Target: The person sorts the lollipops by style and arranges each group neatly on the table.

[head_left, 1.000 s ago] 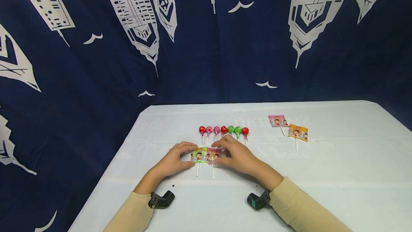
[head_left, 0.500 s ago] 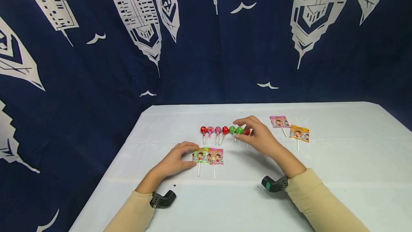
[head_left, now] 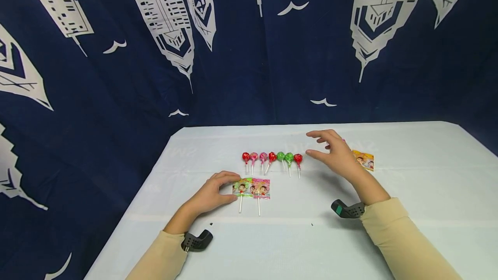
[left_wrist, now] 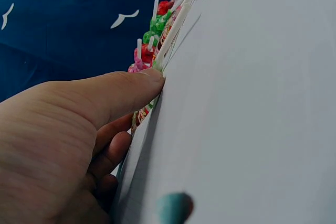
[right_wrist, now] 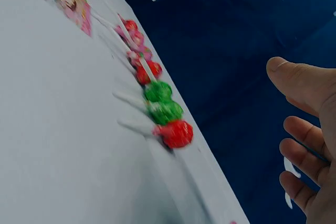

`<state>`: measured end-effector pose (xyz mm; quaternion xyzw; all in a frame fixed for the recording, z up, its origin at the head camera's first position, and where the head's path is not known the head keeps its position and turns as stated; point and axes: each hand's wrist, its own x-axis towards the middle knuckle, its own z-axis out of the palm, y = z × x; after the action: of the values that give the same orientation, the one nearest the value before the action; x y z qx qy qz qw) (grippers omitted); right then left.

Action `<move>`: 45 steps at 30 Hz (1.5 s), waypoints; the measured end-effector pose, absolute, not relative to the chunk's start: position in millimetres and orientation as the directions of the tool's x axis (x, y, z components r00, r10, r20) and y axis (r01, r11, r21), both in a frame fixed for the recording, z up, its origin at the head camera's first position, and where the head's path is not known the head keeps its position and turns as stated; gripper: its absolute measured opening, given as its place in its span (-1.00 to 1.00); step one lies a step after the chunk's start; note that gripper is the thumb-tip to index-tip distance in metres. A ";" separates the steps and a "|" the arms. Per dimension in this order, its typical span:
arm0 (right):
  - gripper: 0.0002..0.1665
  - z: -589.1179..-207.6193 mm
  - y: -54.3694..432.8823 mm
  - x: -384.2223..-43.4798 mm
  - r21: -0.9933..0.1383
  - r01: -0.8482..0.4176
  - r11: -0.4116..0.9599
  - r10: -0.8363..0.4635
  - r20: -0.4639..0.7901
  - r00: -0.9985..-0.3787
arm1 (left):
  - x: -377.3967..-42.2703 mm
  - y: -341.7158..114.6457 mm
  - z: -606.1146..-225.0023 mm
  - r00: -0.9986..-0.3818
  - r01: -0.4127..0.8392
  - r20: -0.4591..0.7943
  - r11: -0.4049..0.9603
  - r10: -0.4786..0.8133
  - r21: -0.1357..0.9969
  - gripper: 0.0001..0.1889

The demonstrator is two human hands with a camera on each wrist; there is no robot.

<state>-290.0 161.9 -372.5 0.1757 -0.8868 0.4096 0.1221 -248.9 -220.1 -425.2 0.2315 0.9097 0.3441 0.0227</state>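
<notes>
In the head view my left hand [head_left: 212,191] rests on the table, holding a lollipop in a flat green wrapper [head_left: 242,187] by its edges between thumb and fingers. Against it lies a lollipop in a flat pink wrapper [head_left: 262,189], both sticks towards me. My right hand [head_left: 338,157] is raised to the right of a row of round lollipops, thumb and fingers apart with nothing between them. Nearest to it in that row is a red lollipop [head_left: 298,159]; in the right wrist view the same red lollipop [right_wrist: 176,134] lies apart from the fingers.
The row also has green lollipops [head_left: 288,157], and red and pink ones further left. Behind my right hand lies an orange-wrapped lollipop [head_left: 365,160], partly hidden; another pink wrapper there is almost covered. The white table [head_left: 253,249] ends at a dark blue curtain [head_left: 241,85].
My right hand has left the pink-wrapped lollipop, passed over the row's right end and moved further right, now covering the far pink-wrapped one. My left hand has stayed in place.
</notes>
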 end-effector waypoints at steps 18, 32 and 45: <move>-0.11 -389.0 235.4 -300.7 -0.708 -0.185 0.681 -0.082 0.178 -0.981 | -248.2 -222.1 -430.8 -0.897 0.401 0.127 0.658 0.424 0.637 -0.47; 0.08 -409.3 266.8 -305.2 -0.602 -0.062 0.796 -0.035 0.057 -0.998 | -250.6 -220.2 -427.5 -0.900 0.390 0.112 0.662 0.421 0.640 -0.48; 0.13 -410.9 279.5 -300.6 -0.543 -0.071 0.837 -0.085 0.000 -0.996 | -252.0 -221.3 -429.8 -0.902 0.387 0.108 0.672 0.418 0.631 -0.48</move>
<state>-300.6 279.5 -410.9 0.0407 -0.9582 0.2828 -0.0120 -252.0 -221.3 -429.8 0.2203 0.9141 0.3396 0.0228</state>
